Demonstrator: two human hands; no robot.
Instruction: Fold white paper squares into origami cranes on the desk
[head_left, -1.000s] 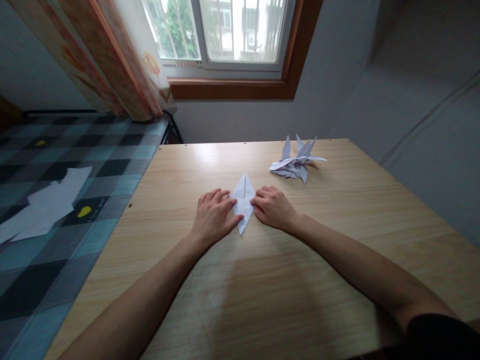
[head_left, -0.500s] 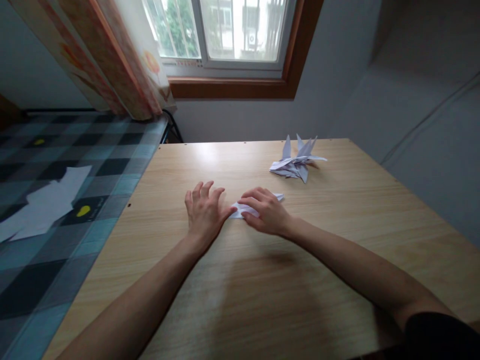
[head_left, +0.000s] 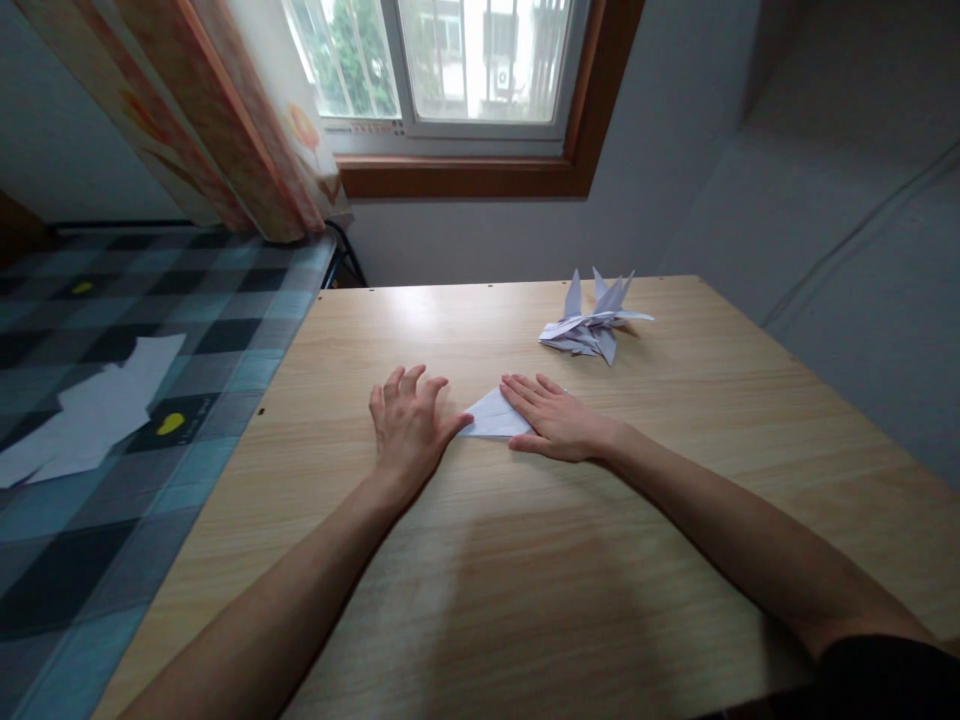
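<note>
A folded white sheet of paper [head_left: 493, 416] lies flat on the wooden table, its visible part shaped like a triangle. My left hand [head_left: 411, 415] rests at its left corner, thumb tip on the paper and the other fingers spread on the table. Across the right part lies my right hand [head_left: 553, 417], flat with fingers stretched out, hiding that end of the paper. Neither hand grips anything.
Several folded paper cranes [head_left: 589, 325] sit in a heap near the table's [head_left: 360, 620] far edge. To the left, loose white paper sheets [head_left: 97, 415] lie on a checkered bedspread [head_left: 67, 560]. A window [head_left: 480, 70] and a curtain [head_left: 247, 130] are beyond.
My right hand has slid right and flattened out over the paper, which now shows a wider triangular face. The left hand has stayed in place.
</note>
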